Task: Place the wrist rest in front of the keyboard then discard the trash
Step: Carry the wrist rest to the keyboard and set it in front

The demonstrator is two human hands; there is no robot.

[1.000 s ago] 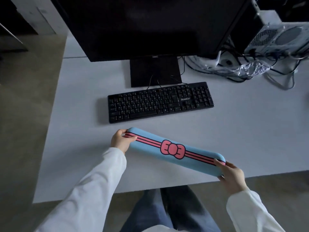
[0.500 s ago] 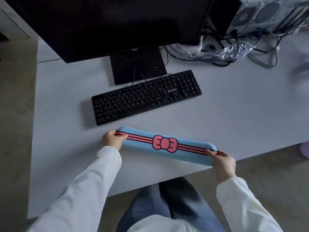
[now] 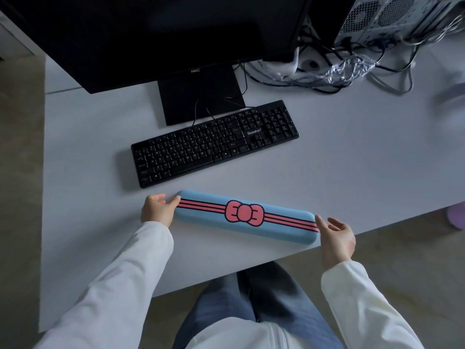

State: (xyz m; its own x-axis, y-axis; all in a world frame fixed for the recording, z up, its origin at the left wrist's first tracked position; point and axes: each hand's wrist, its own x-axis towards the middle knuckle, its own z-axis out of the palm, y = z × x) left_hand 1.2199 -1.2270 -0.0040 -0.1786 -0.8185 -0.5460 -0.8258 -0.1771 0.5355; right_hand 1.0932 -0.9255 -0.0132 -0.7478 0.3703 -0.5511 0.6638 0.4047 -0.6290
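Observation:
The blue wrist rest (image 3: 284, 222), with pink stripes and a pink bow, lies flat on the white desk (image 3: 352, 159). It sits just in front of the black keyboard (image 3: 214, 144), slightly skewed to it and shifted right. My left hand (image 3: 157, 210) is at its left end, fingertips touching it, fingers loose. At the right end my right hand (image 3: 337, 238) is spread, with one fingertip against the rest. Crumpled clear plastic wrap (image 3: 347, 69) lies among cables at the back right.
A black monitor (image 3: 151, 34) on its stand rises behind the keyboard. A computer case (image 3: 392, 16) and tangled cables (image 3: 392, 79) fill the back right corner. The desk's front edge runs close under the wrist rest's right end. A purple object (image 3: 456, 219) lies on the floor at right.
The wrist rest has gone from held above the desk edge to lying flat before the keyboard. Both hands have loosened from its ends and their fingers have spread.

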